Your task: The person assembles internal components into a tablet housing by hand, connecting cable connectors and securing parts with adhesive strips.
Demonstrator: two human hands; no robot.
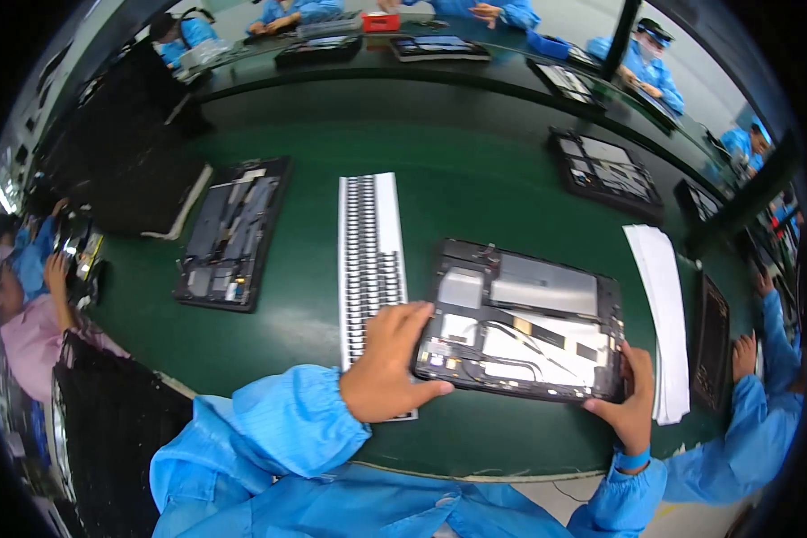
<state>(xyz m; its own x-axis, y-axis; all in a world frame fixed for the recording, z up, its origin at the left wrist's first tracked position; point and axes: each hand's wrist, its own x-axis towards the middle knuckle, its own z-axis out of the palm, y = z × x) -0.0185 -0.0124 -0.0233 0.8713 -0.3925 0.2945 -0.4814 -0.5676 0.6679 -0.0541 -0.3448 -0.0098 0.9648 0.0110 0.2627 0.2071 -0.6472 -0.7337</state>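
Observation:
An opened tablet point(533, 332), its batteries, cables and circuit board bare, lies face up between my hands over the green table. My left hand point(390, 363) grips its left edge, with the thumb on the near corner. At the right edge, my right hand point(629, 399) closes round the near corner. Left of the tablet, a white sheet with rows of small dark strips point(368, 260) lies partly under my left hand. A stack of white paper point(659, 314) rests to the right of the tablet.
A second opened tablet point(233, 233) lies at the left, beside a black padded cover point(125, 170). Another is in a black tray point(608, 170) at the far right. A dark frame point(711, 341) lies near a co-worker's sleeve point(735, 439). A raised shelf point(350, 76) runs behind.

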